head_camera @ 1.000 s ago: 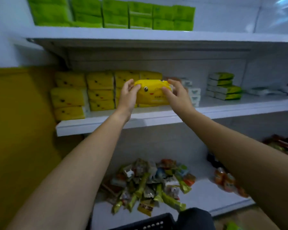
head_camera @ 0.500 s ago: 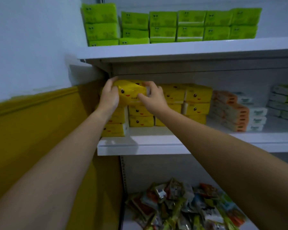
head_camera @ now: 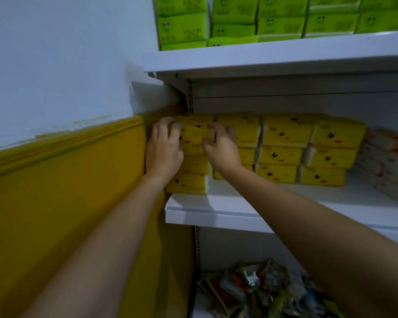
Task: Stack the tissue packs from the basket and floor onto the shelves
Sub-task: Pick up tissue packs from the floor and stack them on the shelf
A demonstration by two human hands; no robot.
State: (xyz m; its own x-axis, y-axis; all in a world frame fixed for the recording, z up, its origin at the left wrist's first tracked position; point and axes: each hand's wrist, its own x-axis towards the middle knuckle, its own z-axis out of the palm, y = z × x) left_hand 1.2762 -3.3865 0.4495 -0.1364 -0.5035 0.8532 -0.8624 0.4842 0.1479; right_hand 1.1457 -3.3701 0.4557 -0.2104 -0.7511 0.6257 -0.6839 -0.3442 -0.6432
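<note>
The left hand (head_camera: 164, 145) curls its fingers over the left end of a yellow tissue pack (head_camera: 194, 137), with the fingertips hooked round the top edge. The right hand (head_camera: 221, 146) grips the opposite end, its fingers bent against the pack's front face and right side. Both forearms reach up from the bottom of the view.

The pack sits at the far left end of the middle shelf (head_camera: 216, 214), on top of the leftmost stack (head_camera: 190, 177). Two more yellow packs show in this stack beneath it, the lowest resting on the shelf board with its printed face forward. The held pack lies roughly level, its cartoon eyes and red mouth showing between the two hands.

Further right along the middle shelf, more yellow packs (head_camera: 285, 145) stand in columns three high, touching one another. Beyond these, at the shelf's right end, lie orange-and-white packs (head_camera: 386, 166), blurred. Directly above the middle shelf hangs the upper shelf (head_camera: 262, 58), loaded with green tissue packs (head_camera: 239, 19) in stacked rows. Below the middle shelf lies a heap of coloured snack packets (head_camera: 262, 292). Left of the middle shelf, a yellow wall panel (head_camera: 67, 203) meets its end, with white wall above.
</note>
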